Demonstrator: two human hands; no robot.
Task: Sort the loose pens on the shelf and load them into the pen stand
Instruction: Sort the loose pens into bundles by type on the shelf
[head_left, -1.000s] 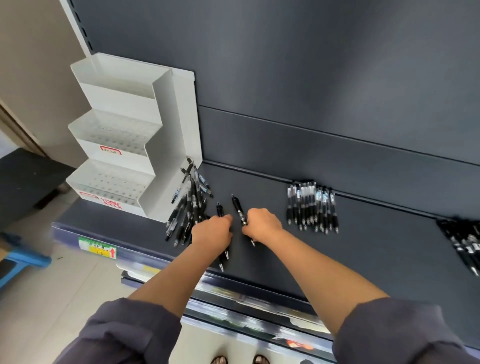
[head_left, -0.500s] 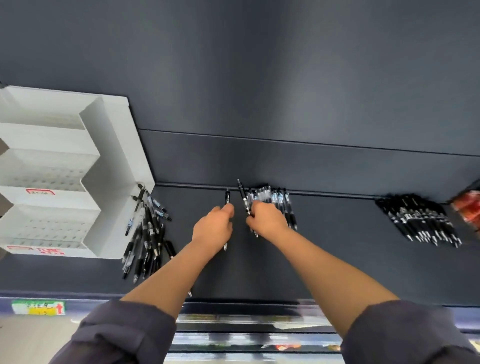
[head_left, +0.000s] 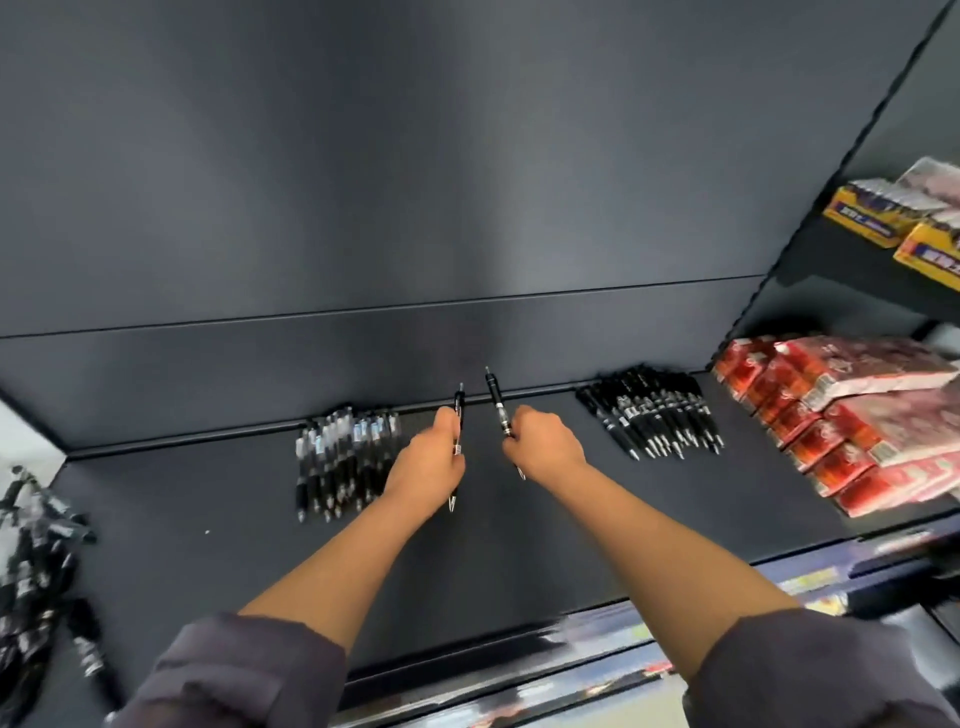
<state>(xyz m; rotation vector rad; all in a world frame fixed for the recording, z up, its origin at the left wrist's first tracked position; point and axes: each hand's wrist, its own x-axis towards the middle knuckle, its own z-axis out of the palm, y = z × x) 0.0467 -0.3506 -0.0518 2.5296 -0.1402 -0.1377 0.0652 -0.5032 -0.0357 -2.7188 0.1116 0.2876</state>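
Observation:
My left hand (head_left: 428, 467) grips a slim black pen (head_left: 458, 404) above the dark shelf (head_left: 519, 561). Just to its right, my right hand (head_left: 548, 446) holds a thicker black pen (head_left: 496, 397). Both pens point away from me. A neat row of clear-barrelled pens (head_left: 345, 457) lies left of my hands. A second sorted row of black pens (head_left: 652, 413) lies to the right. A loose heap of pens (head_left: 36, 561) sits at the far left edge. Only a white corner of the pen stand (head_left: 23, 441) shows there.
Red packaged stacks (head_left: 841, 415) fill the shelf's right end. Yellow boxes (head_left: 883, 218) sit on a higher shelf at the upper right. The shelf's back panel (head_left: 467, 208) rises behind the pens, and a price rail (head_left: 675, 613) runs along the front edge.
Both hands have carried their pens to the right, from beside the loose heap past the clear-barrelled row. The view swung right, so the stand slid out and the red packages came in.

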